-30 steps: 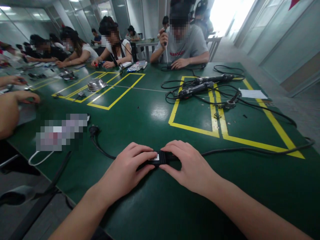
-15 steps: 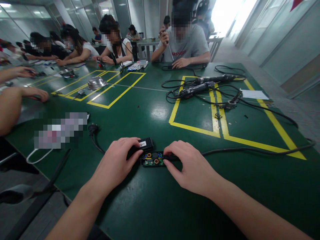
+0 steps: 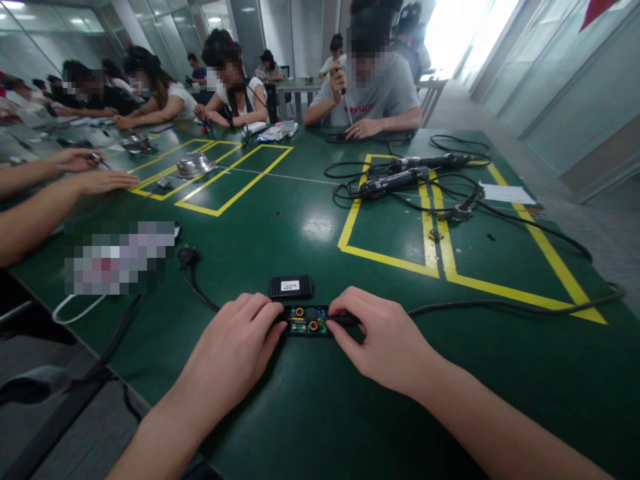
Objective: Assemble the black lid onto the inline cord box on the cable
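Observation:
A small black case (image 3: 306,333) lies uncovered on the green table, its circuit board (image 3: 303,319) with copper coils facing up. My left hand (image 3: 240,340) grips its left end, thumb and fingers closed where the cord enters. At the opposite end my right hand (image 3: 375,330) pinches the case and the black cord (image 3: 480,305) that runs off to the right. Just behind the case rests its black ribbed cover (image 3: 291,287) with a white label, touched by neither hand. From the left side a cord leads to a black plug (image 3: 188,257).
Two black electric screwdrivers (image 3: 395,183) with looped cables lie at the back right, near a white paper (image 3: 507,193). A metal bowl (image 3: 195,165) stands back left. A co-worker's hands (image 3: 103,180) reach in from the left; another person (image 3: 367,93) sits opposite.
My left hand has let go of the black cover, which now lies behind the case, and has taken hold of the case's left end. The co-worker's arms at left have moved inward.

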A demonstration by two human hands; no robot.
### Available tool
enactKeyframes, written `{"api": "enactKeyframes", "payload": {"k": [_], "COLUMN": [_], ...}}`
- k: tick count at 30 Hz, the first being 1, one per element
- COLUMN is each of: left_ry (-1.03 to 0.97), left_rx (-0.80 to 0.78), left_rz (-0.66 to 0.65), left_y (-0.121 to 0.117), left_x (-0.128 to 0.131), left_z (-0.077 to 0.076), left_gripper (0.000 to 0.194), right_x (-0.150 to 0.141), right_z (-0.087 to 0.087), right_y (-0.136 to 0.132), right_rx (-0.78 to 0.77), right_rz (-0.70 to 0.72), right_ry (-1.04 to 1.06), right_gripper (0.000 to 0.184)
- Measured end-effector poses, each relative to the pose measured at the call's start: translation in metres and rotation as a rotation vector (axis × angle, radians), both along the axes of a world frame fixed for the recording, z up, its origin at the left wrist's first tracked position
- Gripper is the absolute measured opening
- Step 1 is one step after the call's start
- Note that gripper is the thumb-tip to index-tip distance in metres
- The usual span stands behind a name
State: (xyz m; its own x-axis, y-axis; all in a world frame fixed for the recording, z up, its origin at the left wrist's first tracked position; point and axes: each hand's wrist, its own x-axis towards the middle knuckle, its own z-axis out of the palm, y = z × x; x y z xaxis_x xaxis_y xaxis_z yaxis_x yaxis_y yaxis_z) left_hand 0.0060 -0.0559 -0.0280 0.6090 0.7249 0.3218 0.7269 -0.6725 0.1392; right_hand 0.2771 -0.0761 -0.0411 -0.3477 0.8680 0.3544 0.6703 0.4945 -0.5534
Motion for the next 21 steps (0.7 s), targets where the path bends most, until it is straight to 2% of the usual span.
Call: {"api": "enactKeyframes", "payload": {"k": [7, 14, 21], "left_ry": [-0.178, -0.341, -0.336], "left_rx": [-0.154, -0.150, -0.241], "left_rz": [-0.033, -0.062, -0.074], "left_y": [0.0057, 0.0073, 0.0082], "left_x": [-0.0054, -0.0065, -0.0087], "left_z": [-0.0013, -0.0003, 0.0065], "left_gripper": [0.014, 0.014, 0.020], "right_x": [-0.0001, 0.0012, 0.0032], "right_z": [-0.0026, 0.0016, -0.0006], "right_y": [0.0013, 0.0009, 0.0031], "right_rx": [-0.012, 0.068, -0.003], "right_rz": [-0.018, 0.001, 0.033], "right_ry": [0.003, 0.078, 0.103], "right_gripper": [0.005, 0.012, 0.011]}}
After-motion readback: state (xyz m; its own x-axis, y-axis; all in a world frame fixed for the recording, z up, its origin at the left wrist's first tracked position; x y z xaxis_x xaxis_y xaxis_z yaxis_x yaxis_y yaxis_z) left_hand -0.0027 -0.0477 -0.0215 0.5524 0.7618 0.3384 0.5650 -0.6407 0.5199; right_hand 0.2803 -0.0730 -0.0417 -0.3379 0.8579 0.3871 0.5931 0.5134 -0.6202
